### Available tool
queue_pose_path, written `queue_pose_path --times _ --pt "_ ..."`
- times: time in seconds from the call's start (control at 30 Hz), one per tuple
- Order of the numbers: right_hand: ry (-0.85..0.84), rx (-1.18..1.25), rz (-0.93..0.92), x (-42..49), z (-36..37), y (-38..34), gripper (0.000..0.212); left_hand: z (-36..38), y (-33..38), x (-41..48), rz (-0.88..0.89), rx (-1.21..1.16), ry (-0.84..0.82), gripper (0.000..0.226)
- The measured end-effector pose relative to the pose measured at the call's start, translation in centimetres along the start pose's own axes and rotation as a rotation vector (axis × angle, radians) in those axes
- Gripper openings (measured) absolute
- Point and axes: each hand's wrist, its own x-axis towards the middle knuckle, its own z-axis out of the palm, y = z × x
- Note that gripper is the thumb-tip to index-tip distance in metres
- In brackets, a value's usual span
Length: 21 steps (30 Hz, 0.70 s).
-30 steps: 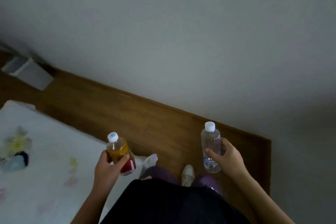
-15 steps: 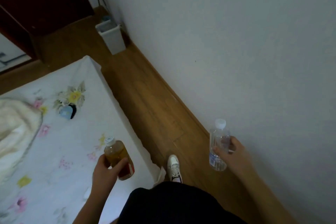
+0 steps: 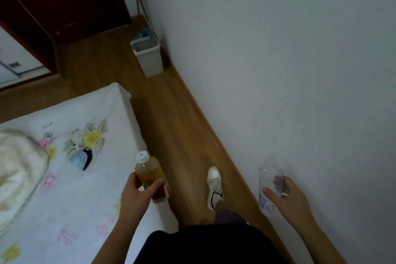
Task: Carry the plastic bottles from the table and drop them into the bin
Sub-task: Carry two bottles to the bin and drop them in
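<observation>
Left hand (image 3: pixel 137 194) grips a red-labelled amber tea bottle (image 3: pixel 150 174), right hand (image 3: pixel 288 197) a clear water bottle (image 3: pixel 267 186), labels unreadable; grey bin (image 3: pixel 147 58) at twelve o'clock.

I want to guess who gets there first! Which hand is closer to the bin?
Left, only slightly. The left hand with the amber bottle is nearly straight below the bin. The right hand with the clear bottle sits farther right, by the wall.

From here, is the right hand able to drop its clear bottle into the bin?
Probably not yet. The right hand holds the clear bottle near the person; the bin stands far ahead, bare floor between.
</observation>
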Motion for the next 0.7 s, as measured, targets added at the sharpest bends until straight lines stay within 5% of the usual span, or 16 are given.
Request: queue_pose_path --times 0.17,0.33,0.5,0.7 --pt "-0.111 0.004 -0.056 9.0 2.3 -8.7 0.052 -0.8 2.0 7.6 -0.096 -0.018 0.106 0.057" --pt "-0.275 -0.047 -0.212 17.6 6.1 -20.4 0.109 -2.8 4.3 13.0 -0.199 -0.056 0.269 0.056" --pt "-0.437 -0.173 -0.375 23.5 11.2 -33.5 0.060 -5.9 5.2 17.1 -0.276 -0.088 0.413 0.055" --pt "-0.529 -0.240 -0.510 29.9 18.7 -46.0 0.067 -9.6 6.2 24.1 -0.371 -0.155 0.542 0.054"
